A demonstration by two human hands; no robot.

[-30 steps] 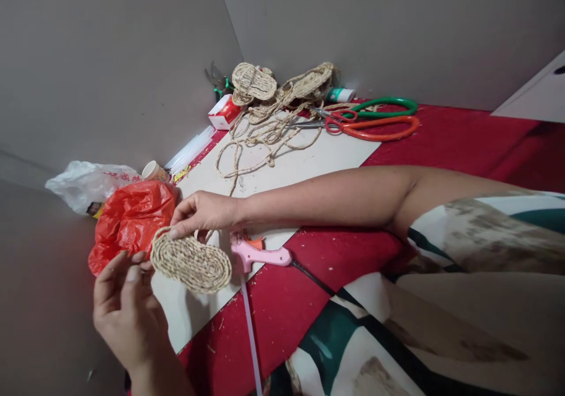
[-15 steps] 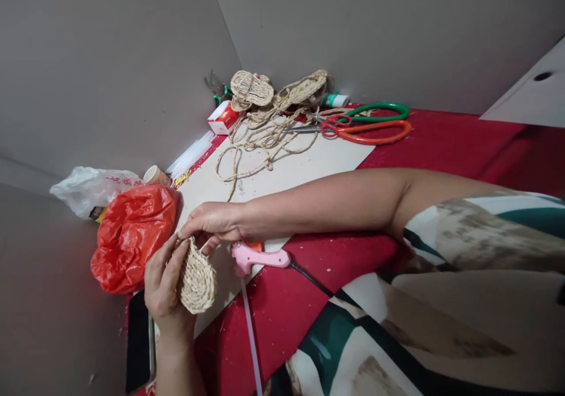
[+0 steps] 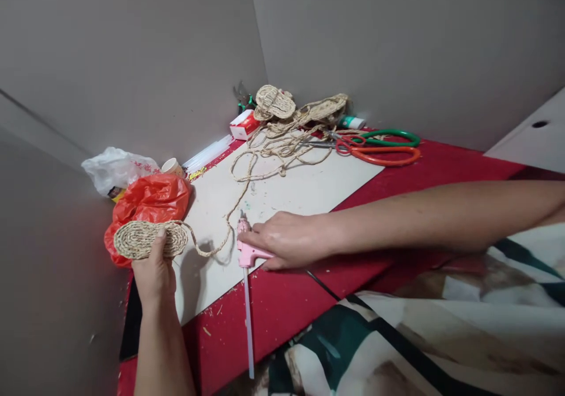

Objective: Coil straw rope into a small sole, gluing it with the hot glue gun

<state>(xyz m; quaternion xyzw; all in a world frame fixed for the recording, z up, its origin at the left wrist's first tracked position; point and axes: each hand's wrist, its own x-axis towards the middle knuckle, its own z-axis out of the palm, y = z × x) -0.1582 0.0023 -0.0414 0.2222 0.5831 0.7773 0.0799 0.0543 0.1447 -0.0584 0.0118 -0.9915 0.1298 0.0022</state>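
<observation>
The left hand [image 3: 153,278] pinches a seemingly well-coiled straw-rope sole [image 3: 140,239], its tail [image 3: 203,253] uncut; the right hand [image 3: 289,240] grasps a pink hot-glue gun [image 3: 245,257].

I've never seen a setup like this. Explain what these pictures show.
There is no machine here, just a person working bare-handed. One camera, worn on the head, takes every picture, looking forward and down, so the arms reach in from the person's own side.

The left hand holds a flat oval of braided cord, its thumb on top. The right hand grips a pink glue gun, with a pale stick jutting from its rear.

A pale board lies on a red surface. Toward the back are loose braided cord, scissors and a small red-and-white box; at left, an orange-red plastic bag.
</observation>
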